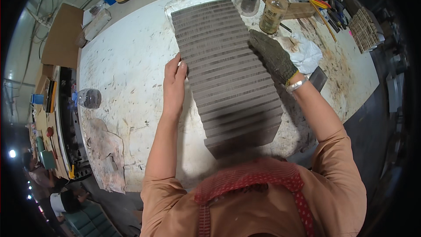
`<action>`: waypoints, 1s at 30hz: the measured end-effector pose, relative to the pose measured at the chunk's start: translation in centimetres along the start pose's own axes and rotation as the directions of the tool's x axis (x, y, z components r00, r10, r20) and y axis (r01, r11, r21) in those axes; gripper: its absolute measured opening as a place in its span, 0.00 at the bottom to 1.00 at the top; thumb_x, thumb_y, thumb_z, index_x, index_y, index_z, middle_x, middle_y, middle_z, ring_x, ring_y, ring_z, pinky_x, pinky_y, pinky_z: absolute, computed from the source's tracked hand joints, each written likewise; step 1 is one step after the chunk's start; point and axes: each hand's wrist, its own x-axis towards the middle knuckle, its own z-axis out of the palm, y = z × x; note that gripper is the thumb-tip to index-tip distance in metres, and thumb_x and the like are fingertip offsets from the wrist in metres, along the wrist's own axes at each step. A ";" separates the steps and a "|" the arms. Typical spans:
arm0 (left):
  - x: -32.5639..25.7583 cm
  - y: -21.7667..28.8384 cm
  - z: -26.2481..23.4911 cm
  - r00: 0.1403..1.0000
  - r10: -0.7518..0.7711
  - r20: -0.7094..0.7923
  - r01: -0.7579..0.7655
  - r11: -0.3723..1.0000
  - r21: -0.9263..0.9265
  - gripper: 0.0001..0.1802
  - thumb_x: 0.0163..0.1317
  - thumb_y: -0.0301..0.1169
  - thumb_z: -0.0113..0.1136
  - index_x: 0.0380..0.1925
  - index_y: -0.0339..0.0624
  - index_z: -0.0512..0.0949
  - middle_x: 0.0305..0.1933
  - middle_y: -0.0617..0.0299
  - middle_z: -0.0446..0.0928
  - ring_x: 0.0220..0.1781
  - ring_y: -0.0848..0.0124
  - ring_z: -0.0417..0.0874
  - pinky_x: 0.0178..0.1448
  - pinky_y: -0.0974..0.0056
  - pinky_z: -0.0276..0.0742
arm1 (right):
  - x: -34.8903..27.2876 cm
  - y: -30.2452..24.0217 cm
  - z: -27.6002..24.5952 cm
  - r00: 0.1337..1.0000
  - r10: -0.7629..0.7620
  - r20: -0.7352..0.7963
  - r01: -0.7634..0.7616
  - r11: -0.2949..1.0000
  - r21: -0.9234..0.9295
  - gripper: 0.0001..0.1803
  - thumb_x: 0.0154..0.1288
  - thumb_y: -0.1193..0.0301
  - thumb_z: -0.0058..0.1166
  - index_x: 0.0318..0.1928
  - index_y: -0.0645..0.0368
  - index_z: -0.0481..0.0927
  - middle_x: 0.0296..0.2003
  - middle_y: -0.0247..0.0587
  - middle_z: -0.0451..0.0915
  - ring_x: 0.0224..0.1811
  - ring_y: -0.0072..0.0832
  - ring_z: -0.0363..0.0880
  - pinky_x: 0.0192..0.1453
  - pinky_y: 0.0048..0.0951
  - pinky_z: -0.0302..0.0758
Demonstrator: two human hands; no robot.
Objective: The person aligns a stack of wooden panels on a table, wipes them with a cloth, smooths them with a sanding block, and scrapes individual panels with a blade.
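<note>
A long dark grey block (pixel 228 70) with stepped crosswise strips lies in front of me, its near end close to my apron. It looks like a stack of flat pieces, but I cannot tell their kind. My bare left hand (pixel 174 81) grips its left edge, fingers bent at the side and partly hidden. Against the right edge, toward the far end, presses my right hand (pixel 274 56) in a dark, dirty work glove, fingers held together along the side. The block's far end reaches over a crumpled clear plastic sheet (pixel 171 4).
The stained white table (pixel 127 52) carries a yellow-capped bottle (pixel 274 12), a blue-lidded jar (pixel 248 2), a white plastic bag (pixel 305 52) and a wooden box (pixel 298 11) beyond my right hand. At left are a clear plastic bottle (pixel 90 98) and a stained cloth (pixel 105 149).
</note>
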 end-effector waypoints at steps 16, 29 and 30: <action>-0.2 -1.1 1.2 0.999 0.028 -0.031 -0.031 0.993 -0.118 0.31 0.70 0.39 0.46 0.68 0.34 0.56 0.70 0.51 0.54 0.70 0.61 0.58 0.71 0.61 0.56 | 0.4 -4.0 1.0 0.928 0.318 -0.196 -0.287 0.942 0.172 0.33 0.64 0.61 0.55 0.63 0.69 0.66 0.60 0.56 0.72 0.61 0.38 0.72 0.65 0.33 0.67; 2.1 1.1 0.3 0.988 0.136 -0.071 -0.141 0.987 -0.079 0.27 0.69 0.37 0.49 0.66 0.38 0.63 0.68 0.53 0.57 0.72 0.61 0.57 0.74 0.58 0.53 | 1.7 -5.4 0.4 0.892 0.429 -0.141 -0.313 0.813 0.491 0.25 0.64 0.68 0.55 0.60 0.65 0.72 0.52 0.37 0.75 0.52 0.20 0.71 0.60 0.22 0.68; 2.5 1.6 0.5 0.988 0.139 -0.074 -0.145 0.986 -0.078 0.27 0.69 0.37 0.49 0.66 0.38 0.63 0.68 0.53 0.57 0.72 0.61 0.57 0.74 0.58 0.53 | 2.1 -6.2 0.6 0.891 0.435 -0.130 -0.280 0.751 0.599 0.25 0.64 0.68 0.55 0.60 0.65 0.72 0.51 0.36 0.75 0.50 0.20 0.71 0.58 0.22 0.69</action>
